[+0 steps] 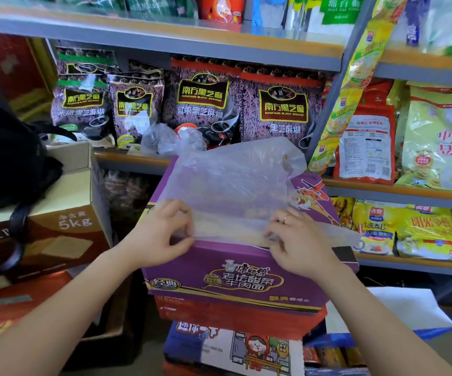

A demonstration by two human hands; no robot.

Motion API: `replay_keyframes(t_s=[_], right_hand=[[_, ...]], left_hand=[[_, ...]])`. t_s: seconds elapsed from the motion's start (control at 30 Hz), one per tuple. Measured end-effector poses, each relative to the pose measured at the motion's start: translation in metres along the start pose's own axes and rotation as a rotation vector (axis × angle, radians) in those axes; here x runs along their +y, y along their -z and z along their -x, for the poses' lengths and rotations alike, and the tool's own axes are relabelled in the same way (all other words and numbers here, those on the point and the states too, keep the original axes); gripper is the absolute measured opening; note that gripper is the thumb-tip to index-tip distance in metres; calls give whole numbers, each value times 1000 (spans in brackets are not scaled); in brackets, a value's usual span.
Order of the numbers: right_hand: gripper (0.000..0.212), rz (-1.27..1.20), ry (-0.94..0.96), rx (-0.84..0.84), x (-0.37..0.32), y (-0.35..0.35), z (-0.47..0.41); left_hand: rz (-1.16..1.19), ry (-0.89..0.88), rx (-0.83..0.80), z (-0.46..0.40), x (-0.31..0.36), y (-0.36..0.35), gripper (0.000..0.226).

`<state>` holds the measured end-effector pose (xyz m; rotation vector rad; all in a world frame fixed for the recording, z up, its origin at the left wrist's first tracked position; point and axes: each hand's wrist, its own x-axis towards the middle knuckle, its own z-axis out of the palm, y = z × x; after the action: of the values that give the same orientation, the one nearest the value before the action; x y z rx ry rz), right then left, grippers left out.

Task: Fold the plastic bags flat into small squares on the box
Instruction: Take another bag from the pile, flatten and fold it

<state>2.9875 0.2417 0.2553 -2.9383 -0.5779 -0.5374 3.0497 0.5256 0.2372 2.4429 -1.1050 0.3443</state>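
A clear plastic bag (235, 180) lies spread over the top of a purple noodle box (246, 280) in the middle of the view. Its near edge is turned up into a narrow fold along the box's front rim. My left hand (165, 232) pinches that fold at its left end, thumb under and fingers on top. My right hand (298, 240), with a ring on it, pinches the fold at its right end. More crumpled clear plastic bags (165, 139) sit behind the box on the shelf edge.
The purple box tops a stack of cartons (233, 348). A brown 5 kg carton (56, 229) with a black bag (7, 158) on it stands at left. Shelves (219, 50) of packaged food fill the back and right. A white sheet (398, 308) lies low right.
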Motion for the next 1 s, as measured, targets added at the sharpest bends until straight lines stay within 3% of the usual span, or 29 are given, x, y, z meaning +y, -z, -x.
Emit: replay_keyframes(t_s=[0.13, 0.2, 0.3, 0.43, 0.6, 0.73, 0.87, 1.0], right_hand=[[40, -58, -58, 23, -53, -6, -28], [60, -96, -88, -96, -70, -18, -40], [87, -41, -118, -278, -71, -34, -36], [96, 52, -184, -285, -55, -30, -13], [105, 103, -301, -213, -25, -18, 27], [97, 99, -419, -121, 3, -15, 57], [48, 71, -465, 196, 24, -6, 76], [44, -304, -755, 297, 52, -3, 77]], left_hand=[[101, 58, -130, 6, 7, -10, 31], [34, 62, -115, 9, 10, -15, 29], [-161, -14, -36, 14, 13, -18, 53], [-143, -41, -46, 14, 11, -18, 57], [-100, -21, 82, 16, 16, -22, 54], [-126, 34, 227, 3, 31, -28, 47], [-133, -31, 258, -35, 72, -39, 31], [-68, -70, 197, -71, 113, -58, 35]])
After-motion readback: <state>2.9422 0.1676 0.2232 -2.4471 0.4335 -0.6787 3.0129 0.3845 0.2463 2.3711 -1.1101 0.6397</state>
